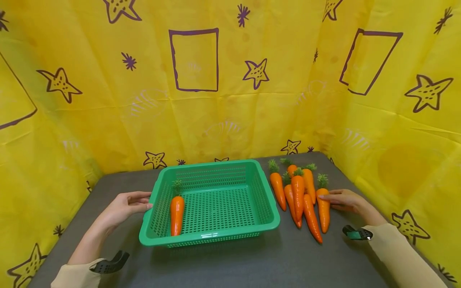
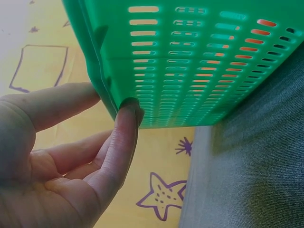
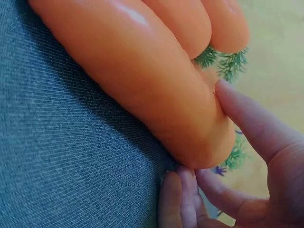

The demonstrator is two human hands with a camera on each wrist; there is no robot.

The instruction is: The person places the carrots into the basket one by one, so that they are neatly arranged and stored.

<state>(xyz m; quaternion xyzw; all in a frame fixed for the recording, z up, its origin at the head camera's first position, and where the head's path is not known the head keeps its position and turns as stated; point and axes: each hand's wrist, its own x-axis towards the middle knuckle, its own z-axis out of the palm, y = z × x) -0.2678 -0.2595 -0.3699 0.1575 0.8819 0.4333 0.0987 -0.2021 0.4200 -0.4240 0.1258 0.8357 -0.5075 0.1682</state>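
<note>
A green plastic basket point(image 1: 219, 231) stands on the dark tabletop with one orange carrot point(image 1: 177, 214) lying inside at its left. My left hand point(image 1: 124, 210) holds the basket's left rim; the left wrist view shows thumb and fingers pinching the rim point(image 2: 97, 66) from its outer side. To the right of the basket lies a loose group of several carrots point(image 1: 297, 196) with green leafy tops. At that group's right edge, my right hand point(image 1: 347, 202) pinches the outermost carrot point(image 1: 324, 216) near its leafy end. In the right wrist view, the thumb is on this carrot point(image 3: 142, 71) and the fingers reach its underside.
Yellow cloth point(image 1: 216, 116) with drawn stars and frames hangs behind and along both sides of the grey table point(image 1: 248, 264). Black straps point(image 1: 109, 264) are worn at both wrists. The carrot group lies close beside the basket's right wall.
</note>
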